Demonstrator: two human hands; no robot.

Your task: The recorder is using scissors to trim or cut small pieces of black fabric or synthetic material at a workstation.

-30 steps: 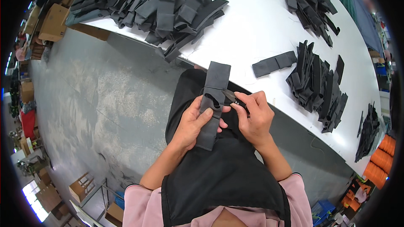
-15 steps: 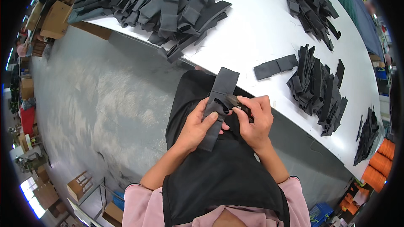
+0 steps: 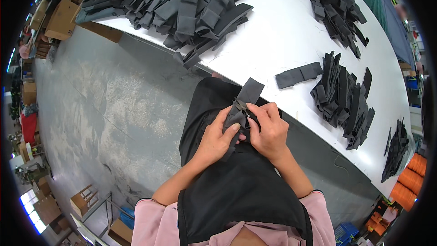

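Observation:
My left hand is closed on a dark grey fabric strip, its thumb pressing on a fold of it above my lap. The strip stands tilted, its upper end pointing away from me, and its lower part is partly hidden by my fingers. My right hand grips a small pair of thread snips, whose metal blades lie against the strip's middle. Most of the snips is covered by my fingers. Whether the blades are apart cannot be made out.
On the white table lie a large heap of grey strips, a single strip, a nearer pile and a far pile. Orange rolls stand at the right. Cardboard boxes line the left.
The snips have moved left and up, from beside the fabric strip onto its middle. The strip has turned slightly and its fold looks narrower. Both hands keep their hold.

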